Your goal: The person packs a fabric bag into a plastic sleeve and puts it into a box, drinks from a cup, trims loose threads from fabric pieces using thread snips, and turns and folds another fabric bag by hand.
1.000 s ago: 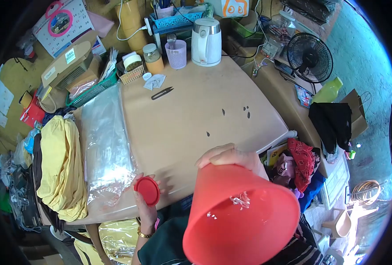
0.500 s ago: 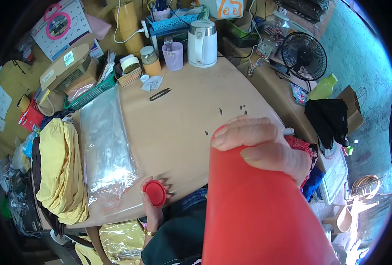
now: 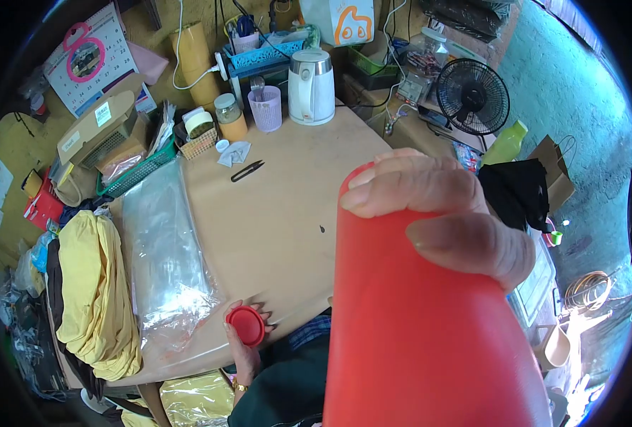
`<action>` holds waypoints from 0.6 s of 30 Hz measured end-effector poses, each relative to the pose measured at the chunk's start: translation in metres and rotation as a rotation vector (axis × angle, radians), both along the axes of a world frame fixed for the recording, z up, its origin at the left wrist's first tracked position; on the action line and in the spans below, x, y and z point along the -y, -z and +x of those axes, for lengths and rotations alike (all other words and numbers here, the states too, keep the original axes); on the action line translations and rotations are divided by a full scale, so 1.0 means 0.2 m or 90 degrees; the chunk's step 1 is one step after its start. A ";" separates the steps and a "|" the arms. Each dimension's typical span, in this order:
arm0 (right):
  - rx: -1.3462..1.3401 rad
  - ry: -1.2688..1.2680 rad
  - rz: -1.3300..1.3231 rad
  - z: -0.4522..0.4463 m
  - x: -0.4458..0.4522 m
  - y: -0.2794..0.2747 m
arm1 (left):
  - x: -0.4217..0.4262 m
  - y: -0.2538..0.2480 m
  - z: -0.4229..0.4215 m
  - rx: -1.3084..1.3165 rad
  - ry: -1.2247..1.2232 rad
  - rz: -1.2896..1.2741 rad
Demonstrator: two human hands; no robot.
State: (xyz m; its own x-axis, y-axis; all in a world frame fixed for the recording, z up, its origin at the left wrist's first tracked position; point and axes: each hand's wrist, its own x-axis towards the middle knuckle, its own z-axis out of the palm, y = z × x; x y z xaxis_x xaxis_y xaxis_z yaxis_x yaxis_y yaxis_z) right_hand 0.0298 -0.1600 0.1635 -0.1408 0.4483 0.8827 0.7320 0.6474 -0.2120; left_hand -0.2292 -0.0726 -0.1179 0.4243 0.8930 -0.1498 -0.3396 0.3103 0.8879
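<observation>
A smooth red bottle (image 3: 422, 320) fills the lower right of the head view, very near the camera, with its far end raised. My right hand (image 3: 444, 206) is wrapped round that far end, fingers over the top and thumb along the near side. The bottle's near end runs out of the frame. Low at the table's front edge, my left hand (image 3: 242, 356) grips a round red lid (image 3: 246, 326), its hollow side facing up. The fingertips show just beyond the lid's rim.
Clear plastic bags (image 3: 166, 249) and folded yellow cloth (image 3: 94, 299) lie on the left. Black thread snips (image 3: 247, 171) rest on the brown table (image 3: 280, 213). Along the back stand a white kettle (image 3: 311, 89), a lilac cup (image 3: 264, 110) and a jar (image 3: 230, 117). A fan (image 3: 472, 96) is at right.
The red bottle and my right hand have come up and closer to the camera. My view has tilted up a little and shifted right. My left hand keeps the lid near the table edge.
</observation>
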 end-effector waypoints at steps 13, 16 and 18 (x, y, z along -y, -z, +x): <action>-0.015 -0.031 -0.038 0.01 0.00 -0.06 | -0.01 0.04 0.00 0.021 -0.002 0.003; -0.007 -0.057 -0.030 0.02 -0.01 -0.06 | -0.01 0.03 0.00 0.033 0.005 -0.007; -0.011 -0.058 -0.024 0.01 0.00 -0.06 | -0.01 0.04 0.00 0.041 0.009 -0.011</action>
State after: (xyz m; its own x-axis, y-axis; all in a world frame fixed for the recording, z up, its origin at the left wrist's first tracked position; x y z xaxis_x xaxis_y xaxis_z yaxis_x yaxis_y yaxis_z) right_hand 0.0324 -0.1598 0.1755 -0.1679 0.4679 0.8677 0.6663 0.7025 -0.2499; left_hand -0.2294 -0.0704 -0.1251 0.4455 0.8847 -0.1369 -0.3914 0.3301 0.8590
